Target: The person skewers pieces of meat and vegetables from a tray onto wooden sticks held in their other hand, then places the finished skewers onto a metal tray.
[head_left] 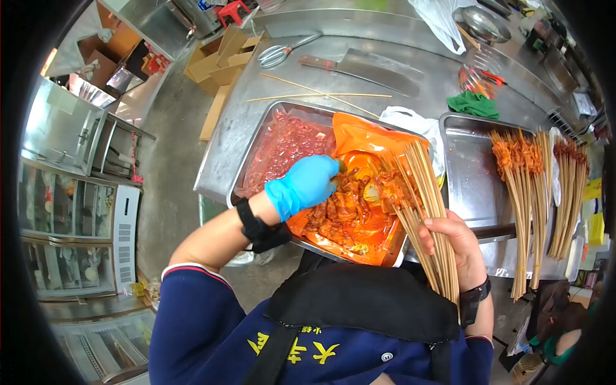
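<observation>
My left hand (305, 183), in a blue glove, reaches over the marinated meat (340, 215) in an orange bag (362, 131); its fingers are bent together at the meat, and what they hold is partly hidden. My right hand (455, 240) is bare and wrapped round a bundle of wooden skewers (427, 192). The upper ends of the bundle lie over the orange bag, beside meat pieces with red sauce. A clear bag of raw red meat (289, 144) shares the metal tray (256, 138) with the orange bag.
Behind the tray lie loose skewers (321, 95), a cleaver (378, 72) and scissors (276, 56). To the right, a second tray (471, 173) bears loaded meat skewers (516, 154), with darker loaded skewers (570, 160) beyond. A green cloth (473, 104) sits behind that tray.
</observation>
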The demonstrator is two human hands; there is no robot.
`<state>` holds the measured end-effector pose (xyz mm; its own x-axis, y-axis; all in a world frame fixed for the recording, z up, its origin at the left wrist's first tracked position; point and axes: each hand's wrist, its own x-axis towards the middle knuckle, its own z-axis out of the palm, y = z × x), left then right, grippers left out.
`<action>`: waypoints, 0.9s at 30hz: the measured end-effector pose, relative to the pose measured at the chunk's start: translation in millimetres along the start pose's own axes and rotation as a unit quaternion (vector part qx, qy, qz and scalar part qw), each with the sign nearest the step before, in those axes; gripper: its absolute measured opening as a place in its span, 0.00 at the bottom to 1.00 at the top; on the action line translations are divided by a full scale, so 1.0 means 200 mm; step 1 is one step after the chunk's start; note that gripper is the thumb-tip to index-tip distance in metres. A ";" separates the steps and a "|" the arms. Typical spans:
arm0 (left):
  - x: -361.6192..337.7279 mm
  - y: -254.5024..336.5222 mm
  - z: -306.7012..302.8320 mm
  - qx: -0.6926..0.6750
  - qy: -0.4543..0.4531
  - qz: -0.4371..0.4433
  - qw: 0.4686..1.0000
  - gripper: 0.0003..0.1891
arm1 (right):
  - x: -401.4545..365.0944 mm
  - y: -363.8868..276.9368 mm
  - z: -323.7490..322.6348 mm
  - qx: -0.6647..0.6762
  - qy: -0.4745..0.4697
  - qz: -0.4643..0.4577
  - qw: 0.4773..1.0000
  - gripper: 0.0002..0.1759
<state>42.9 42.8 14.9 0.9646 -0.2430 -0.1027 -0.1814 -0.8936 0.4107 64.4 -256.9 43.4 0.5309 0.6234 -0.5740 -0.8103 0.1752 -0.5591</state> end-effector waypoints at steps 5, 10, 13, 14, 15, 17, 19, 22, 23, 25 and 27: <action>-0.15 0.13 0.14 0.064 0.043 -0.078 0.994 0.13 | 0.01 0.01 -0.02 0.012 -0.004 0.003 1.000 0.10; -0.16 0.19 0.26 0.008 0.130 -0.086 0.988 0.12 | 0.01 0.02 -0.02 -0.004 -0.006 0.007 1.000 0.10; -0.20 0.20 0.23 0.019 0.196 -0.073 0.978 0.07 | 0.02 0.02 -0.02 -0.026 -0.015 0.011 1.000 0.10; -0.22 0.19 0.24 0.018 0.197 -0.072 0.978 0.07 | 0.02 0.02 -0.01 -0.043 -0.013 0.015 0.999 0.10; -0.24 0.17 0.26 -0.187 0.157 -0.133 0.961 0.05 | 0.02 0.01 0.00 -0.060 -0.012 0.019 0.998 0.11; -0.28 0.14 0.25 -0.384 0.108 -0.188 0.898 0.03 | 0.02 0.02 0.02 -0.080 -0.015 0.023 0.996 0.11; -0.30 0.14 0.19 -0.599 0.145 -0.175 0.768 0.03 | 0.02 0.03 0.04 -0.101 -0.018 0.026 0.994 0.11; -0.28 0.10 0.17 -0.688 0.181 -0.170 0.682 0.07 | 0.03 0.06 0.07 -0.148 -0.014 0.039 0.988 0.10; -0.26 0.11 0.14 -0.722 0.208 -0.181 0.635 0.08 | 0.03 0.06 0.08 -0.147 -0.011 0.035 0.988 0.10; -0.25 0.14 0.06 -0.751 0.204 -0.146 0.611 0.10 | 0.02 0.06 0.10 -0.159 -0.003 0.053 0.986 0.10; -0.23 0.16 0.02 -0.745 0.252 -0.149 0.599 0.18 | 0.03 0.06 0.10 -0.161 -0.001 0.049 0.986 0.10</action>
<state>-7.4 24.2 29.4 0.9149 0.3244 -0.2402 0.0228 0.5525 0.8332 52.1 -235.9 45.3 0.4531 0.6263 -0.6344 -0.7371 -0.1370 -0.6618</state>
